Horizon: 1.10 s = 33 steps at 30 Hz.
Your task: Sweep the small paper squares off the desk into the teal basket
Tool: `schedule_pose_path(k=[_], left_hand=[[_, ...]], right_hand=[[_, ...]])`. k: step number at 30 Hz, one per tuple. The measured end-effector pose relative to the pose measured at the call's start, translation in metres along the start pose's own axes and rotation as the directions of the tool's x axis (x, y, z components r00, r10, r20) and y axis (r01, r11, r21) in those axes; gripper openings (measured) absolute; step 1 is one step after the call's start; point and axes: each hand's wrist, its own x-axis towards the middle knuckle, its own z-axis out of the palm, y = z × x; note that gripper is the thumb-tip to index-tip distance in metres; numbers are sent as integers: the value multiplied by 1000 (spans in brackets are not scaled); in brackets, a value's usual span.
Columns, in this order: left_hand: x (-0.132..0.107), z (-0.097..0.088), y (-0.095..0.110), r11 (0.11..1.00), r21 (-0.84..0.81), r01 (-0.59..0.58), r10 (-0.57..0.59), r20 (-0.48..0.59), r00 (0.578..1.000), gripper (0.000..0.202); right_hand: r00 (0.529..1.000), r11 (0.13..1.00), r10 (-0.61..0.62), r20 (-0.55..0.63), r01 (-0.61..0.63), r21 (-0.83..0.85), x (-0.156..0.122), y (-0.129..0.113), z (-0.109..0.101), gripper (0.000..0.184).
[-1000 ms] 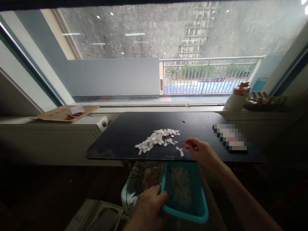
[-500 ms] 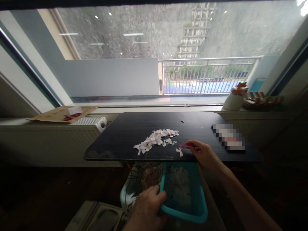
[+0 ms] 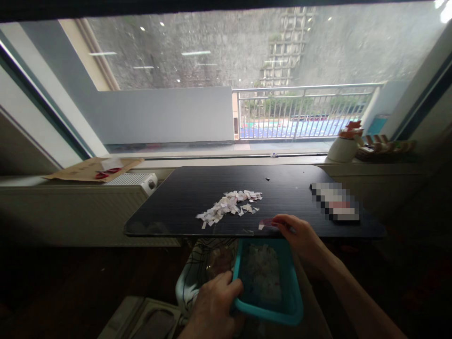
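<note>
Left hand [image 3: 215,306] grips the tray [image 3: 295,301] rim, just under the table [image 3: 183,193] near edge, placed to catch. Right hand [image 3: 300,233] pinches a reddish piece [image 3: 267,222] near the paper scraps [image 3: 229,205].

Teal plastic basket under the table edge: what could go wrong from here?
1. The left hand grips the teal plastic basket by one rim; it could tip and spill its contents.
2. The right hand, pinching a small reddish object, is at the edge of the black table; white paper scraps could miss the basket and fall.
</note>
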Motion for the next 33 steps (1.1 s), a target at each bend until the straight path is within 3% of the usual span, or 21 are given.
schedule_pose_path(k=[7,10,13,17,21,26,33], left_hand=[[0,-2,3,1000,-3,-18,18,-15,1000,14],[0,-2,3,1000,-9,-26,25,-30,999,15],[0,-1,1,1000,-11,-19,18,-24,1000,15],[1,0,0,1000,-15,-16,16,-3,1000,15],[2,1,1,1000,-6,-18,18,-19,1000,15],[-1,1,0,1000,-13,-20,20,-16,1000,18],[-2,1,0,999,-11,-40,40,-30,999,15]], right_hand=[[998,1000,8,66,-10,24,-22,-1,-11,19],[1000,1000,-2,31,2,3,-21,-3,-13,19],[1000,1000,-9,-2,9,-26,-14,-3,-10,20],[998,1000,7,60,-6,-19,-1,-5,-7,20],[999,998,28,-20,-29,-48,28,-8,1,23],[1000,998,20,1,-20,-66,64,-11,21,25],[997,996,8,81,-2,-84,50,-22,11,24]])
